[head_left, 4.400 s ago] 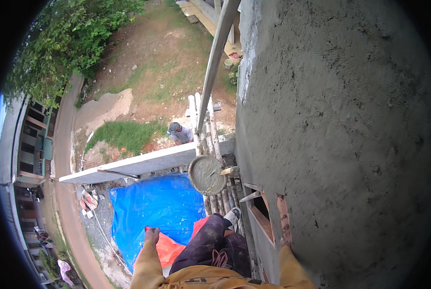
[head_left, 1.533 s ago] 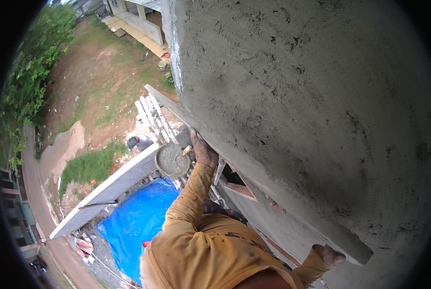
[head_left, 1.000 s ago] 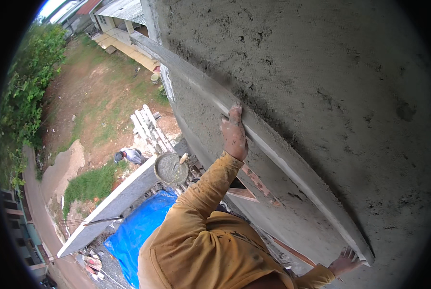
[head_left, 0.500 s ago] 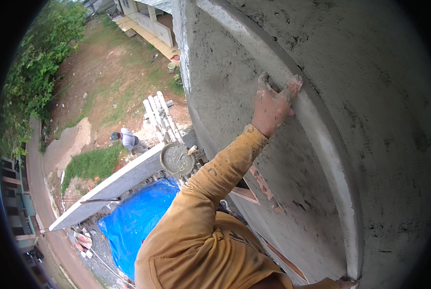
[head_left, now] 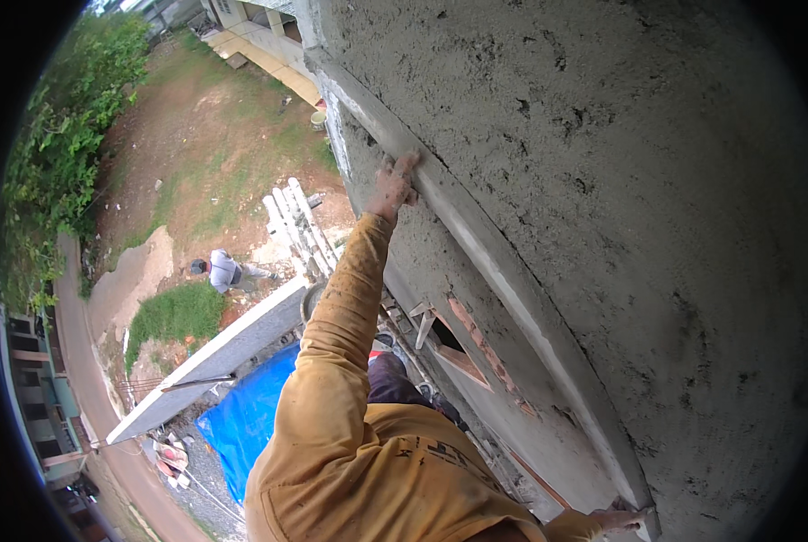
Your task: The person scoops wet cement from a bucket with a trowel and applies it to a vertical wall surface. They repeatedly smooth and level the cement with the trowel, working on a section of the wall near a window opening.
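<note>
A long, mortar-smeared straightedge lies against the wet grey plaster of the wall, slanting from upper left to lower right. My left hand grips its edge near the upper end, arm stretched out in a stained mustard sleeve. Down at the lower end, my right hand is closed around the straightedge; its fingers show only in part. Rough, pitted plaster lies to the right of the bar, and smoother plaster to its left.
A bucket is mostly hidden behind my left sleeve. Below are a low wall, a blue tarp and white poles. A person bends over near the poles. A framed opening breaks the wall.
The straightedge has shifted left across the wall, its upper end coming into view. My left hand has moved left with it, and the right hand shows more. My sleeve now covers most of the bucket.
</note>
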Demonstrator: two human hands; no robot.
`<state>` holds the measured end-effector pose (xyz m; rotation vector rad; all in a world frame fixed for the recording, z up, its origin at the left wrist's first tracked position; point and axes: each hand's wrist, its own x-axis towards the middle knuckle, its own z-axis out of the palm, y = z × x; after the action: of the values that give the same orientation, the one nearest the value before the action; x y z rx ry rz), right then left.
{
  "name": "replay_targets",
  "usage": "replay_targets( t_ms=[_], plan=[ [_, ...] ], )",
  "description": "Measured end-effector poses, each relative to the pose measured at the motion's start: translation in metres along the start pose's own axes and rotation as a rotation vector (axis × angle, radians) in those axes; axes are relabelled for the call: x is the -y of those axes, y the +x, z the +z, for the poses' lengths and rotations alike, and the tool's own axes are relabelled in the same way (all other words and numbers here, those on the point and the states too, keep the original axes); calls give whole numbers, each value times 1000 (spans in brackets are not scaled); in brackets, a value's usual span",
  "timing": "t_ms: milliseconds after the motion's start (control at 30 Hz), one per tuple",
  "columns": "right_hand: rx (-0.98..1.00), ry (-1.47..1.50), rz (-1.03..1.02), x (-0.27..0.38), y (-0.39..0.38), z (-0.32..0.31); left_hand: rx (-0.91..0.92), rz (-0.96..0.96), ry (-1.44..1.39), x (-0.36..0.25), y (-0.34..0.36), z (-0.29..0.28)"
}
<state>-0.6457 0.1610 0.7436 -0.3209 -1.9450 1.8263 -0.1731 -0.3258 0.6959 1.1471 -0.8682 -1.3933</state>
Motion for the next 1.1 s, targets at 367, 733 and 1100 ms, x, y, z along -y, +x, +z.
replay_targets(
  t_ms=[367, 733, 1100],
  plan=[
    [31, -84, -100, -4, 103, -39, -38, 452, 228, 27, -95, 87],
    [42, -73, -69, -45, 12, 16, 20, -185, 234, 43, 24, -29],
    [-4, -97, -110, -46, 50, -12, 113, 95, 395, 86, -76, 55]
  ],
)
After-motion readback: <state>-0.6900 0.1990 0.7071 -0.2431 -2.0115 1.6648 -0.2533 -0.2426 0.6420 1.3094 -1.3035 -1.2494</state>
